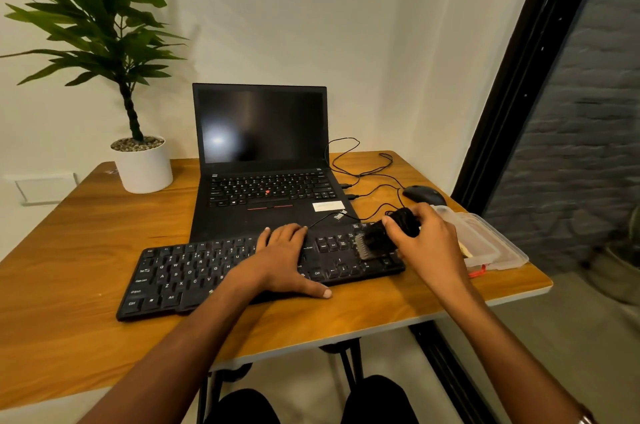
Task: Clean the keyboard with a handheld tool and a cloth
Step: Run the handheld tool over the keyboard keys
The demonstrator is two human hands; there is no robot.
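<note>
Left hand [282, 259] flat on keyboard [194, 276], its length running left-right, right hand [427, 240] fingers gripping black brush [379, 238] at its right end

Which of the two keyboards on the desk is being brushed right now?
The separate black external keyboard at the front of the desk. The left hand rests on it while the right hand holds a brush over its right end. The laptop keyboard behind is untouched.

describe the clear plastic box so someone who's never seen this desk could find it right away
Start at the wooden table and go to its right edge, past the keyboard. Just behind the right hand, nearer than the mouse, lies the box. It is the only see-through thing there, flat and lidded, among black gear.
</note>
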